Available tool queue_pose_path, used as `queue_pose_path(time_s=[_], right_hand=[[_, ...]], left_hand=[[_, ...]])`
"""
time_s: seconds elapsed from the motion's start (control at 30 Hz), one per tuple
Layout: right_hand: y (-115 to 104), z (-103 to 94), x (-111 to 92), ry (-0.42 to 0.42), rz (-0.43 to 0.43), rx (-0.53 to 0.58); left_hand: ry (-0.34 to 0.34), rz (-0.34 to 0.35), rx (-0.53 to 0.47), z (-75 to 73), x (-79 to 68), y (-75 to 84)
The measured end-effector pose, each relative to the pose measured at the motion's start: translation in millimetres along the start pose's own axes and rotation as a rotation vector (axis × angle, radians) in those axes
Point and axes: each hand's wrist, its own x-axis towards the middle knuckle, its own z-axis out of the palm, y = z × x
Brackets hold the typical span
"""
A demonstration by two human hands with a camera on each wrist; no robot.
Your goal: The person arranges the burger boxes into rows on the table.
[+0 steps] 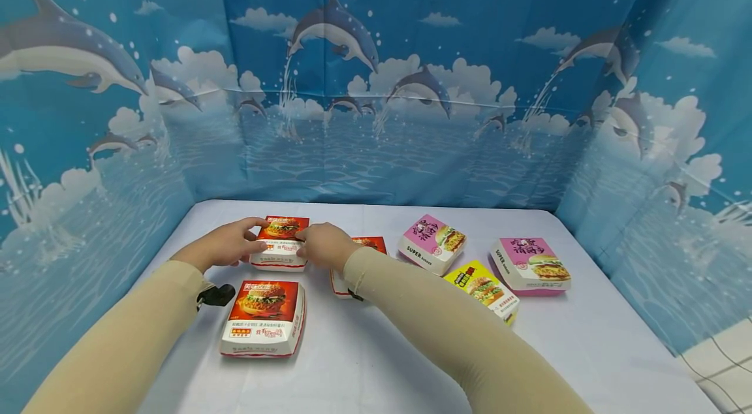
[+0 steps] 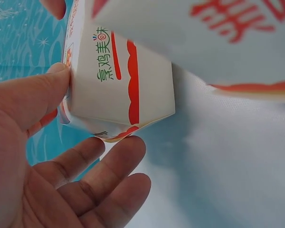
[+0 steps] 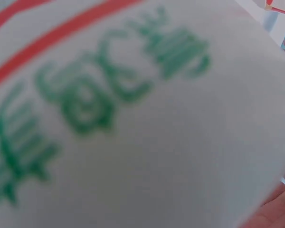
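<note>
At the back left of the table, a red-and-white burger box (image 1: 281,228) lies between both hands. My left hand (image 1: 226,245) grips its left side; in the left wrist view the thumb presses the box's edge and other fingers curl near its corner. My right hand (image 1: 325,245) pinches the right side, its thumb low and fingers at the top edge. A second red-and-white box (image 1: 371,243) is partly hidden behind the right wrist. A third one (image 1: 264,319) sits in front of the left hand. A blurred white box wall with green characters (image 3: 133,118) fills the right wrist view.
Two pink burger boxes, one at the back (image 1: 433,243) and one farther right (image 1: 531,264), lie on the white-covered table (image 1: 605,335). A yellow burger box (image 1: 484,290) is partly behind the right forearm. A blue dolphin-print curtain (image 1: 376,159) encloses the back and sides.
</note>
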Motion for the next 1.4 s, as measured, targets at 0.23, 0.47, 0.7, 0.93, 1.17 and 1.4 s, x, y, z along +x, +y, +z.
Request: queue_pose_path(time_s=[0.23, 0.47, 0.7, 0.93, 1.17, 1.4], right_hand=[[3.2, -3.7, -3.5, -0.01, 0.028, 0.07], [7.7, -12.3, -10.8, 0.01, 0.011, 0.091], [18.7, -25.6, -18.4, 0.011, 0.04, 0.181], [30.0, -40.1, -32.2, 0.008, 0.057, 0.218], [44.9, -45.6, -46.2, 0.009, 0.087, 0.224], [71.3, -45.3, -56.4, 0.046, 0.108, 0.25]], left_hand=[[0.009, 0.003, 0.024, -1.2, -1.8, 2.7], [0.08, 0.026, 0.133, -2.5, -3.0, 7.9], [0.166, 0.05, 0.148, -0.2, -5.4, 24.5], [0.189, 0.114, 0.145, 6.1, -9.4, 52.5], [0.162, 0.163, 0.151, 19.7, -12.0, 79.3], [0.151, 0.195, 0.153, 30.5, -16.2, 96.3]])
